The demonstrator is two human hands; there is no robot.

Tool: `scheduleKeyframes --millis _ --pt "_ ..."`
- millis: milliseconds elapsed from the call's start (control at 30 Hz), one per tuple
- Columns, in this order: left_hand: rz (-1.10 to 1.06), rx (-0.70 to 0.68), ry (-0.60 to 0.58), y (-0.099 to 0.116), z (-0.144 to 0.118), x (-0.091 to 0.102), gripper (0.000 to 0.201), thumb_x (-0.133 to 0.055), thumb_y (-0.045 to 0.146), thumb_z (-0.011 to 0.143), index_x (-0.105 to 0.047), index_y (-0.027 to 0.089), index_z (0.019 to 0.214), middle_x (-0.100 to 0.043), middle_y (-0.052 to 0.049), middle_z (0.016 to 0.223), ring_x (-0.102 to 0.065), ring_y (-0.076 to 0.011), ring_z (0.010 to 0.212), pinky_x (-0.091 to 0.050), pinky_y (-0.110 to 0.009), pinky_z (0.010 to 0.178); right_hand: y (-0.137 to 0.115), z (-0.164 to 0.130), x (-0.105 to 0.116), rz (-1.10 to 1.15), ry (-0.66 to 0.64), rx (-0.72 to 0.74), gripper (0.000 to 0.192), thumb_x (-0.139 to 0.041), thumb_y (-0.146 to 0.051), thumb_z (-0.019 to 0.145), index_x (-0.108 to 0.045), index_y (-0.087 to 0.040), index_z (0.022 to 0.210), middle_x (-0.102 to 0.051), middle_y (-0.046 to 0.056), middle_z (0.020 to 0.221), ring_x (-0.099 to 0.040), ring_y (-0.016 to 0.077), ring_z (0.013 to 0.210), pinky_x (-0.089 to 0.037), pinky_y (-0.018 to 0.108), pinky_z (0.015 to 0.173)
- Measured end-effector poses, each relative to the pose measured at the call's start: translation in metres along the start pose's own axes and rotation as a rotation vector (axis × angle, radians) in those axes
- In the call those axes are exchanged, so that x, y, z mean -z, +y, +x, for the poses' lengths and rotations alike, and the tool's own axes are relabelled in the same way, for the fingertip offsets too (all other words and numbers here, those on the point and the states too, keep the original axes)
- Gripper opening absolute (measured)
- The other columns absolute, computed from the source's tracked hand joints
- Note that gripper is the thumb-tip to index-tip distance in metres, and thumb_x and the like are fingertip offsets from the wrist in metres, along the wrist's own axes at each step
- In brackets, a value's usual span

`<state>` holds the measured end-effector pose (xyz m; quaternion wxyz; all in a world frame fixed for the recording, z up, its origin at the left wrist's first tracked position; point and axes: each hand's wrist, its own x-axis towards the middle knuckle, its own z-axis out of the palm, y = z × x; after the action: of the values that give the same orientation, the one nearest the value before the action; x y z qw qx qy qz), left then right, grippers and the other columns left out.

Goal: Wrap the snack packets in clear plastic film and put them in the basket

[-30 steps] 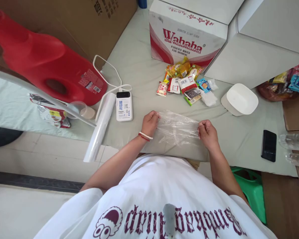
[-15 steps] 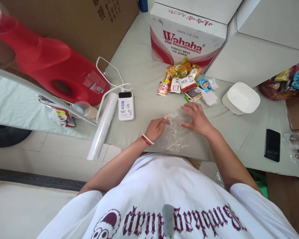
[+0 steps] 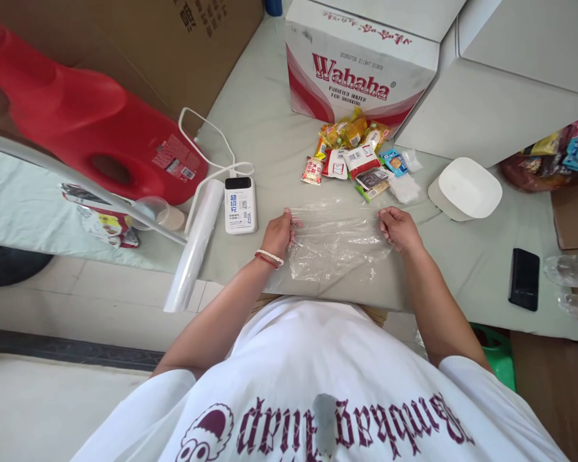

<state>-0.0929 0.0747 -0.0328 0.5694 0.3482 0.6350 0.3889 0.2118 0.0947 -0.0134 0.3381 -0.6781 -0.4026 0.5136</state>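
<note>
A clear plastic bag (image 3: 340, 247) is stretched out between my hands, crinkled and see-through, over the near edge of the cloth-covered table. My left hand (image 3: 279, 232) pinches its left upper corner, a white beaded and red bracelet on the wrist. At the opposite upper corner, my right hand (image 3: 399, 228) grips the bag between thumb and fingers. Just beyond it lies a pile of small snack packets (image 3: 361, 157), yellow, red-and-white, blue and green. A white bowl (image 3: 467, 189) stands to the right of the pile.
To the left are a power bank (image 3: 241, 205) with a white cable, a roll of clear plastic (image 3: 195, 250) and a large red jug (image 3: 101, 128). A Wahaha carton (image 3: 361, 70) stands behind the packets. A black phone (image 3: 525, 279) and clear bottles (image 3: 571, 271) lie at right.
My hands have moved apart, left hand leftward and right hand rightward. The right hand has closed on the bag, which was bunched up and is now spread wide.
</note>
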Motion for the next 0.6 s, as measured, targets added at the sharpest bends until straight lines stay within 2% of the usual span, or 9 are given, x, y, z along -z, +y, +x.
scheduleKeyframes --millis 67,133,167,233,267,333,433,500,600 --pt "0.088 -0.011 0.068 -0.001 0.002 0.0 0.064 -0.035 0.075 0.096 -0.061 0.019 0.078 -0.04 0.003 0.053 -0.038 -0.0135 0.045 -0.034 -0.029 0.046 0.003 0.001 -0.002 -0.026 0.016 -0.011 0.035 -0.069 -0.054 0.082 -0.059 -0.021 0.084 -0.048 -0.007 0.051 -0.032 0.0074 0.036 -0.022 0.022 0.035" --pt "0.251 -0.189 0.212 -0.001 -0.005 -0.001 0.055 -0.04 0.067 0.098 -0.063 0.017 0.093 -0.053 -0.002 0.067 -0.054 -0.0187 0.062 -0.048 -0.034 0.062 0.005 0.004 -0.005 -0.052 0.058 0.007 0.035 -0.068 -0.054 0.083 -0.058 -0.021 0.082 -0.049 -0.007 0.052 -0.035 0.0077 0.037 -0.022 0.022 0.035" --pt "0.357 -0.321 0.308 -0.001 -0.012 -0.002 0.05 -0.045 0.062 0.097 -0.063 0.016 0.103 -0.06 -0.007 0.081 -0.061 -0.0224 0.078 -0.052 -0.039 0.076 0.006 0.006 -0.007 -0.057 0.075 0.026 0.036 -0.068 -0.055 0.084 -0.057 -0.021 0.082 -0.05 -0.006 0.053 -0.037 0.008 0.037 -0.024 0.022 0.035" --pt "0.582 -0.585 0.441 -0.001 -0.031 -0.003 0.047 -0.054 0.053 0.095 -0.06 0.014 0.12 -0.063 -0.017 0.113 -0.059 -0.0303 0.115 -0.045 -0.05 0.104 0.006 0.009 -0.007 -0.034 0.093 0.079 0.039 -0.069 -0.059 0.084 -0.056 -0.022 0.087 -0.056 -0.005 0.059 -0.046 0.0097 0.042 -0.033 0.022 0.039" --pt "0.684 -0.69 0.428 -0.001 -0.041 -0.003 0.045 -0.056 0.048 0.095 -0.06 0.014 0.124 -0.061 -0.019 0.125 -0.053 -0.0331 0.128 -0.038 -0.053 0.113 0.005 0.01 -0.006 -0.014 0.087 0.109 0.042 -0.068 -0.061 0.084 -0.057 -0.022 0.094 -0.059 -0.003 0.064 -0.053 0.0116 0.048 -0.04 0.023 0.043" --pt "0.856 -0.832 0.224 -0.005 -0.056 0.001 0.038 -0.057 0.04 0.095 -0.064 0.019 0.126 -0.062 -0.017 0.134 -0.046 -0.0348 0.141 -0.026 -0.057 0.122 0.004 0.004 0.0 -0.014 0.086 0.183 0.052 -0.065 -0.065 0.086 -0.055 -0.022 0.113 -0.067 0.002 0.081 -0.065 0.0167 0.065 -0.052 0.028 0.055" --pt "1.052 -0.836 -0.131 -0.017 -0.064 0.012 0.042 -0.055 0.039 0.097 -0.064 0.026 0.136 -0.062 -0.014 0.144 -0.045 -0.0345 0.147 -0.012 -0.062 0.126 0.008 -0.023 0.009 -0.221 0.186 0.311 0.072 -0.062 -0.068 0.087 -0.046 -0.023 0.14 -0.068 0.012 0.117 -0.07 0.023 0.091 -0.057 0.034 0.068" --pt "1.138 -0.755 -0.212 -0.028 -0.062 0.02 0.056 -0.054 0.045 0.097 -0.054 0.025 0.149 -0.052 -0.017 0.157 -0.041 -0.037 0.151 -0.006 -0.068 0.125 0.018 -0.05 0.008 -0.404 0.272 0.335 0.082 -0.064 -0.067 0.086 -0.04 -0.022 0.15 -0.064 0.016 0.128 -0.069 0.025 0.095 -0.057 0.036 0.07" --pt "1.218 -0.691 -0.252 -0.04 -0.06 0.025 0.075 -0.056 0.054 0.095 -0.039 0.023 0.16 -0.034 -0.021 0.168 -0.031 -0.0405 0.156 0.002 -0.073 0.123 0.038 -0.089 -0.006 -0.545 0.256 0.243 0.091 -0.071 -0.064 0.081 -0.038 -0.022 0.154 -0.069 0.012 0.114 -0.067 0.0254 0.087 -0.055 0.039 0.07"
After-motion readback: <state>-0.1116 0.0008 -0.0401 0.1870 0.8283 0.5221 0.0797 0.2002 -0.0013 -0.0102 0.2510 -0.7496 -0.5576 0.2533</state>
